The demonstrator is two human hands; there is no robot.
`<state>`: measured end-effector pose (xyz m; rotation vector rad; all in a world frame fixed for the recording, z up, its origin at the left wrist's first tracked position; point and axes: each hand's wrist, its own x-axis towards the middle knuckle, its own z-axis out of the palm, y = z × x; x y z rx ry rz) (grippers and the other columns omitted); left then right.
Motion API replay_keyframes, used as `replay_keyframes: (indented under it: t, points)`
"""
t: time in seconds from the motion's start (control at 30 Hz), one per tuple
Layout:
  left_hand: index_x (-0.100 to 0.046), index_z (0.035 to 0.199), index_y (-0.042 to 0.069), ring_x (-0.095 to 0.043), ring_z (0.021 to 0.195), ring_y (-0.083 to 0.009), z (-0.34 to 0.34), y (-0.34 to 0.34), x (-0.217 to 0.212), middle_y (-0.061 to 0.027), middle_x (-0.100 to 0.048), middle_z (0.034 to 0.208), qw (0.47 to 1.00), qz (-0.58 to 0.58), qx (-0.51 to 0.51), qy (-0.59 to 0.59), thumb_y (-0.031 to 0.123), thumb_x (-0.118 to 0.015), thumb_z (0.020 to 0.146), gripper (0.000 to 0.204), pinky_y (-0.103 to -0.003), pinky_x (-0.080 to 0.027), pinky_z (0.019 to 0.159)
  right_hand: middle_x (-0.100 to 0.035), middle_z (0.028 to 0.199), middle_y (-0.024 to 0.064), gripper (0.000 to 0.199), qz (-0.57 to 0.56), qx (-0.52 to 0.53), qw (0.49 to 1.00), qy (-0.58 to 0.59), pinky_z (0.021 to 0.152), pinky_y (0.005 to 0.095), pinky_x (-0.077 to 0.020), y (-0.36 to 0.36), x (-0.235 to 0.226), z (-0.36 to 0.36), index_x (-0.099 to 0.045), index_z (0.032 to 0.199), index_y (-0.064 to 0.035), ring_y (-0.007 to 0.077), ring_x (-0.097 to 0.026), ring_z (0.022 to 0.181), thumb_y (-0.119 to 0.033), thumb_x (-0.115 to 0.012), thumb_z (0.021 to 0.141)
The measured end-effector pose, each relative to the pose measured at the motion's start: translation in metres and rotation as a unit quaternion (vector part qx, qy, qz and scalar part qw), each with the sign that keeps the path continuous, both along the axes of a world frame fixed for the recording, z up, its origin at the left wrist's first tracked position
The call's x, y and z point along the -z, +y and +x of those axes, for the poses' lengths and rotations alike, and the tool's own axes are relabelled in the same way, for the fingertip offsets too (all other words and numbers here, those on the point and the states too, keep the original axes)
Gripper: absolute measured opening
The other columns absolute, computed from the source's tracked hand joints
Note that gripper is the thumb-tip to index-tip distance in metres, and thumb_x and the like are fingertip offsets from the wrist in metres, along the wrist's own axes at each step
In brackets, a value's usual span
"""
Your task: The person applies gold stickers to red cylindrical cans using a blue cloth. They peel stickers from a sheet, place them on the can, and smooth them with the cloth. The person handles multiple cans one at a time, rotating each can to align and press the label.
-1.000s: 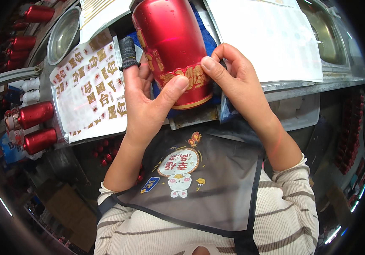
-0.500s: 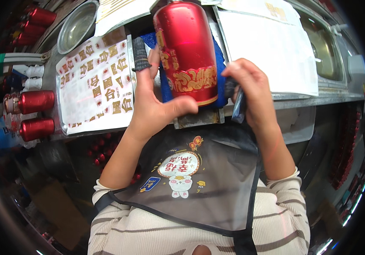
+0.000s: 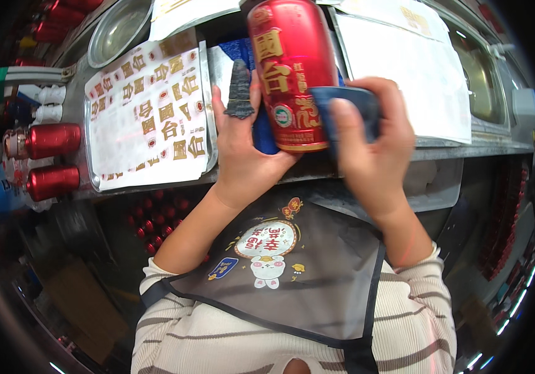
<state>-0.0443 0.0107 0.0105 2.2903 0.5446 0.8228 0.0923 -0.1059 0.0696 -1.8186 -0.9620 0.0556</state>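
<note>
Red metallic bottle (image 3: 298, 56) with gold lettering at twelve o'clock, base toward me, over a blue towel (image 3: 239, 47); my right hand (image 3: 382, 149), at one o'clock and blurred, grasps a flat dark-blue scraper (image 3: 328, 106) at the bottle's four o'clock, contact uncertain; my left hand (image 3: 242, 153), at eleven o'clock, is spread beside the bottle, thumb by its base, one finger in a grey sleeve (image 3: 240, 90); whether it presses I cannot tell; outward, a gold-decal sheet (image 3: 136, 115) at ten, a white sheet (image 3: 404, 81) at two

That red cylindrical bottle (image 3: 295, 65) is over blue cloth (image 3: 266, 132), gold-patterned white paper (image 3: 143, 118) to its left, broad white paper (image 3: 410, 81) right.
</note>
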Motion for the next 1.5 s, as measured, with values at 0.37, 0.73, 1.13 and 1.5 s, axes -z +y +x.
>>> replay_keyframes:
  t: [0.37,0.73,1.13,1.5]
  points:
    - [-0.039,0.139,-0.005,-0.039,0.139,-0.0354,-0.003,0.007,-0.001,-0.0212,-0.053,0.141,0.983,-0.181,0.025,0.030,0.029,-0.089,0.069,0.092,-0.052,-0.009,0.120,-0.063,0.090,0.0071,0.022,0.051,0.016,0.992,0.112,0.075,0.0255,-0.0492,-0.008,0.023,0.011,-0.061,0.106,0.0000,0.0138,-0.061,0.082,-0.009,-0.071,0.088]
    - [-0.046,0.133,-0.001,-0.046,0.133,-0.0330,-0.006,0.006,0.003,-0.0154,-0.064,0.128,0.978,-0.207,0.009,-0.008,0.030,-0.089,0.067,0.084,-0.050,-0.013,0.119,-0.061,0.095,0.0050,0.023,0.115,-0.048,0.989,0.074,0.074,0.0223,-0.0478,-0.015,0.028,0.013,-0.060,0.105,-0.0012,0.0102,-0.058,0.084,-0.010,-0.072,0.089]
    - [-0.052,0.134,0.003,-0.048,0.133,-0.0335,-0.008,0.001,-0.009,-0.0153,-0.061,0.129,0.999,0.032,-0.014,-0.024,0.029,-0.086,0.066,0.080,-0.061,-0.006,0.117,-0.070,0.090,0.0093,0.045,0.043,-0.255,0.951,-0.169,0.073,0.0318,-0.0537,-0.031,0.004,0.006,-0.074,0.100,-0.0090,0.0218,-0.061,0.073,0.012,-0.075,0.060]
    - [-0.076,0.113,0.019,-0.042,0.140,-0.0379,-0.013,0.002,-0.007,-0.0249,-0.048,0.145,0.992,0.123,0.003,-0.017,0.024,-0.083,0.068,0.046,-0.063,-0.008,0.115,-0.066,0.085,0.0054,0.033,0.091,-0.176,0.976,-0.086,0.073,0.0302,-0.0499,-0.024,0.013,0.009,-0.073,0.097,-0.0030,0.0183,-0.059,0.075,0.007,-0.081,0.067]
